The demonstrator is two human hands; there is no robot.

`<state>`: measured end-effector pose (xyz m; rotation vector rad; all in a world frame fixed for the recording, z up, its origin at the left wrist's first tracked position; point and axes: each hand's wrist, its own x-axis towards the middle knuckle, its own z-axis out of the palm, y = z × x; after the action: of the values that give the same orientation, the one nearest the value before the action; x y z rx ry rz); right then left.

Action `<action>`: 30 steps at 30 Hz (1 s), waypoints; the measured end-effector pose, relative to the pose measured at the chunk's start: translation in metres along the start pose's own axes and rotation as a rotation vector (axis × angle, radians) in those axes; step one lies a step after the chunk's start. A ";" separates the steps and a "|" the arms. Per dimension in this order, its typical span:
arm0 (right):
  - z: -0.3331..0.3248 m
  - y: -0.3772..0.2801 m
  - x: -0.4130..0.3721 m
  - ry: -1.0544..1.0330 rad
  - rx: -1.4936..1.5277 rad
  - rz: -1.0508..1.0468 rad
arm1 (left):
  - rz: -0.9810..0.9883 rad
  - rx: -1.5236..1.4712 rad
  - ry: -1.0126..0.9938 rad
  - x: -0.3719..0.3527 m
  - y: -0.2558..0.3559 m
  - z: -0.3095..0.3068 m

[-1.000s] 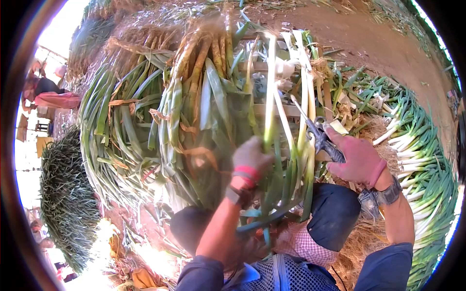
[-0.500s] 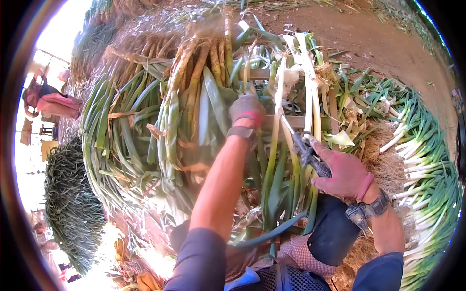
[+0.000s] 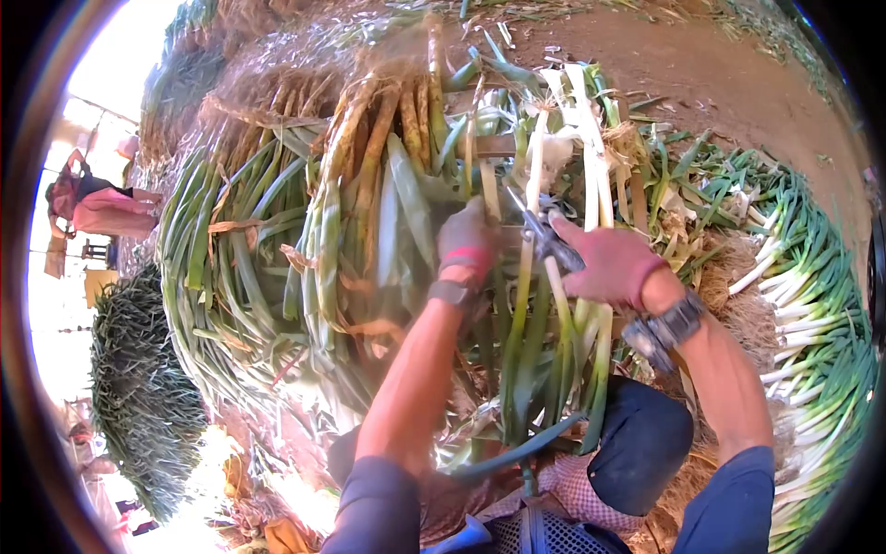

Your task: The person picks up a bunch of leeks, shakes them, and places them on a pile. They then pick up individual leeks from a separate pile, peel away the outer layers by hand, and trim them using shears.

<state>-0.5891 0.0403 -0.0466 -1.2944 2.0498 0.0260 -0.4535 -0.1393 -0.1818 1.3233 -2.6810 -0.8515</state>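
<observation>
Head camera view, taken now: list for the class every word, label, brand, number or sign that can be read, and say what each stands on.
No text can be read anywhere in the view.
Watch near the right hand: any markings are too small and blurred.
Grey wristband: no legible mark.
Tool: no readable brand or number.
Leeks: no label visible.
</observation>
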 end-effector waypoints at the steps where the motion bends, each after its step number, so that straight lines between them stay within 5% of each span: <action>1: 0.005 0.006 0.020 0.029 0.008 -0.036 | -0.060 -0.003 0.071 0.005 0.001 -0.002; 4: 0.009 0.007 0.053 0.071 -0.052 -0.041 | -0.137 0.018 0.149 0.036 0.002 -0.004; 7: -0.012 -0.005 0.028 -0.010 -0.022 0.017 | -0.286 -0.101 -0.180 0.074 -0.002 -0.002; 10: 0.010 0.023 0.011 -0.027 0.022 -0.028 | -0.310 0.002 -0.090 0.073 0.009 -0.005; 16: 0.028 0.051 -0.030 0.026 0.112 -0.075 | -0.163 -0.218 -0.327 0.052 0.007 -0.037; 18: 0.029 0.054 -0.038 0.005 0.170 -0.072 | -0.021 -0.307 -0.388 0.033 0.045 -0.090; 20: 0.033 0.059 -0.040 0.045 0.148 -0.101 | 0.604 0.011 -0.216 0.051 0.075 -0.135; 22: 0.031 0.058 -0.043 0.037 0.211 -0.092 | 0.482 -0.425 -0.199 0.083 0.110 -0.178; 24: 0.026 0.056 -0.045 0.059 0.228 -0.088 | 0.916 -0.878 0.062 0.148 0.125 -0.192; 25: 0.022 0.056 -0.046 0.088 0.249 -0.082 | 0.921 -0.877 0.061 0.137 0.134 -0.195; 27: 0.026 0.063 -0.048 0.123 0.277 -0.071 | 0.368 -1.331 0.173 0.100 0.158 -0.205; 28: 0.037 0.072 -0.046 0.194 0.288 -0.126 | 0.338 -0.919 0.078 0.128 0.122 -0.181; 30: 0.040 0.075 -0.047 0.268 0.299 -0.182 | 0.231 0.105 0.363 0.111 0.069 -0.111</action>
<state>-0.6155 0.1298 -0.0751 -1.3419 2.0463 -0.5427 -0.5453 -0.2393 -0.0767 1.0351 -2.5462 -0.4053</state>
